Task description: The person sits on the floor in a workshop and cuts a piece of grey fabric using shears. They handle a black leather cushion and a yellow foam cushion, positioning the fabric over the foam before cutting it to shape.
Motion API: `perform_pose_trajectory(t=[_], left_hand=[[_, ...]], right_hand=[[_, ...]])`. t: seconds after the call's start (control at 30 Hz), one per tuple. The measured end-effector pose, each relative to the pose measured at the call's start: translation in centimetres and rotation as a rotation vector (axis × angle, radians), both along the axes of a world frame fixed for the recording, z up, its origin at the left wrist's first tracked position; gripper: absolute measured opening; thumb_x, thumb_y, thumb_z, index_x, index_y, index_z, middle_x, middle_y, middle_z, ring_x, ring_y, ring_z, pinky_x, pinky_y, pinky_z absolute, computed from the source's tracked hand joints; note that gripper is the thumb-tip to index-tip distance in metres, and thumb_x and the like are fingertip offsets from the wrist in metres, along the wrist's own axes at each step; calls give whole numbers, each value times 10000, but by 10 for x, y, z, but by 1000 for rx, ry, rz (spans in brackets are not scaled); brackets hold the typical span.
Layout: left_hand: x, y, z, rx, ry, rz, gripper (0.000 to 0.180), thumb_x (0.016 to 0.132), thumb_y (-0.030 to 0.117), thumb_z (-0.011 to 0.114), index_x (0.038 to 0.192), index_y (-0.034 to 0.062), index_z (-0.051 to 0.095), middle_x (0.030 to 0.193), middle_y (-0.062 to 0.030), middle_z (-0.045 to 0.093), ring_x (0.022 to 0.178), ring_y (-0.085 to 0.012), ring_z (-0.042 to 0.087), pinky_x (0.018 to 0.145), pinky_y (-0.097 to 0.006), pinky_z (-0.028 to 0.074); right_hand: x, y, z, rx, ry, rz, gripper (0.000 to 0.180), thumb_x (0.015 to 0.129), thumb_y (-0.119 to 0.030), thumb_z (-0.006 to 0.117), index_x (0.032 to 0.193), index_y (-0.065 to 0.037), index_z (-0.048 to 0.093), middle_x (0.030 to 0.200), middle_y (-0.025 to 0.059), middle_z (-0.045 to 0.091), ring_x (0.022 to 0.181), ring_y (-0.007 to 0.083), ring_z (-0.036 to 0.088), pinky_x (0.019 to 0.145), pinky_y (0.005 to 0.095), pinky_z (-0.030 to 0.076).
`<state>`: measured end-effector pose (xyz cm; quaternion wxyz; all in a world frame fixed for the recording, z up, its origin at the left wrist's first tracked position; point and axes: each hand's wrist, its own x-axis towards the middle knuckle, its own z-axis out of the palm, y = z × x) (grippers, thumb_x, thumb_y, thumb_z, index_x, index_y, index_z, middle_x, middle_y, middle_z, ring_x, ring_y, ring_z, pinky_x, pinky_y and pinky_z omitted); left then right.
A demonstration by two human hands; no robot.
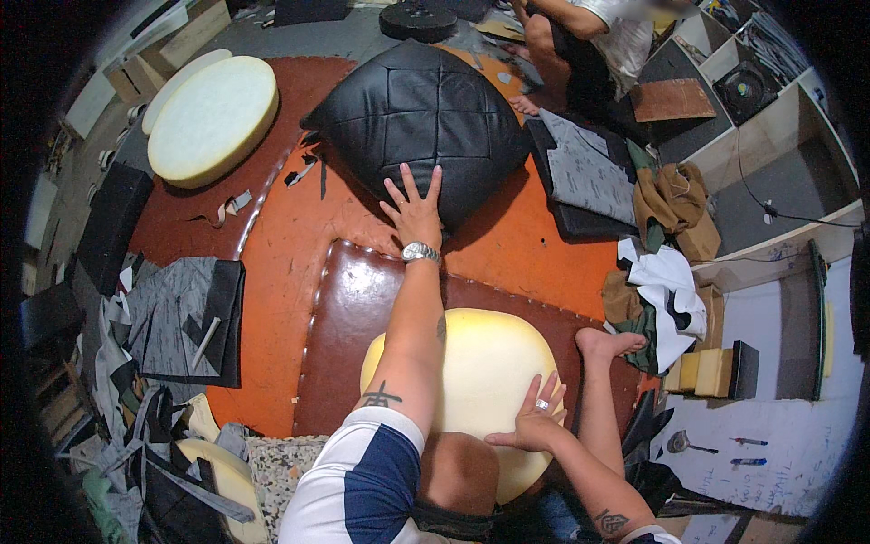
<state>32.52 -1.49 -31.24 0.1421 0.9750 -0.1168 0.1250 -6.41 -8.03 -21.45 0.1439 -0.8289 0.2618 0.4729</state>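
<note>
In front of me a large black quilted leather cushion [426,109] lies on the orange and dark red padded surface. My left hand [415,204] reaches forward with fingers spread, its fingertips against the near side of that cushion. Close to my body rests a rounded pale yellow foam pad [489,363], partly covered by my knee and left arm. On its right side my right hand [536,419] lies with the fingers stretched out, a ring on one of them. Neither hand grips anything.
Two round foam pads [213,118] lie at the far left. Folded grey-black fabric [186,317] lies left, more [594,172] right. A person [589,36] sits at the far right. Scraps [666,281] and wooden compartments [779,154] line the right side.
</note>
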Motion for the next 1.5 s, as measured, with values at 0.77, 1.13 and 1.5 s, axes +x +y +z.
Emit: perform_pose_trajectory(t=[0.77, 1.13, 1.5], left_hand=[[1, -8, -13, 57, -140, -65, 454, 997, 150, 486, 1446, 181, 545, 1613, -132, 357, 1418, -540, 351, 1088, -620, 422], [1, -8, -8, -57, -187, -83, 150, 994, 164, 508, 1082, 92, 605, 1558, -120, 440, 1393, -540, 392, 1044, -615, 464], [0, -6, -1, -7, -104, -83, 219, 933, 92, 590, 1143, 42, 553, 1606, -118, 370, 1398, -538, 388, 902, -535, 583]], right_hand=[[-2, -1, -2, 6, -21, 11, 1683, 567, -889, 725, 1494, 109, -262, 1482, 439, -365, 1355, 668, -312, 1076, 809, 89], [-6, -3, -1, 3, -60, 6, 1684, 566, -894, 722, 1493, 89, -283, 1497, 419, -367, 1354, 656, -327, 1067, 821, 69], [-5, -3, -3, 24, -33, 12, 1684, 562, -927, 684, 1493, 94, -280, 1483, 436, -367, 1355, 658, -322, 1064, 821, 69]])
